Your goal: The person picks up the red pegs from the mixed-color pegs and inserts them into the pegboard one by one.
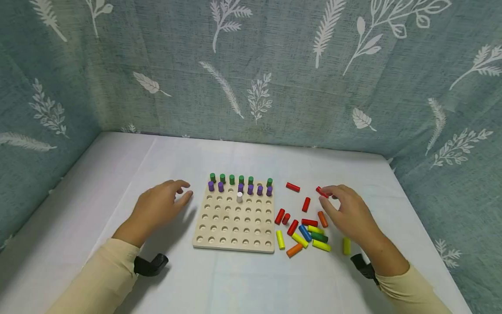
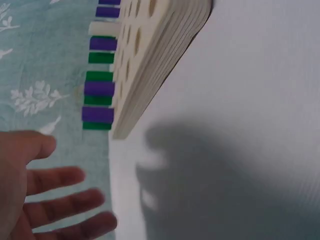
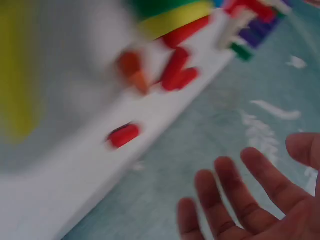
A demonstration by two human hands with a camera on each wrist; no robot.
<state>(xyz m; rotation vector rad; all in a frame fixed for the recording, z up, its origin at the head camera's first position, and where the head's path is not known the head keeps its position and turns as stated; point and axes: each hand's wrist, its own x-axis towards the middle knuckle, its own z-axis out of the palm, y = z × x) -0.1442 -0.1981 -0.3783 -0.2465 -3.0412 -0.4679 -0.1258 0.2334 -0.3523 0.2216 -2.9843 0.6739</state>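
Observation:
A wooden pegboard (image 1: 219,218) lies mid-table with rows of round holes. Green pegs (image 1: 232,179) stand along its back row, with one hole bare near the right. Purple pegs (image 1: 250,189) fill most of the second row, and a single white peg (image 1: 239,197) stands in the third. My left hand (image 1: 158,209) hovers left of the board, fingers loosely bent, holding nothing. Over at the right, my right hand (image 1: 351,213) has thumb and forefinger beside a red peg (image 1: 321,192). In the right wrist view its fingers (image 3: 232,185) are spread with nothing between them.
Loose red, yellow, orange, blue and green pegs lie right of the board, among them a blue peg (image 1: 304,233) and an orange peg (image 1: 294,250). A lone yellow peg (image 1: 347,246) lies below the right hand. A patterned curtain (image 1: 251,65) surrounds the white table (image 1: 188,283).

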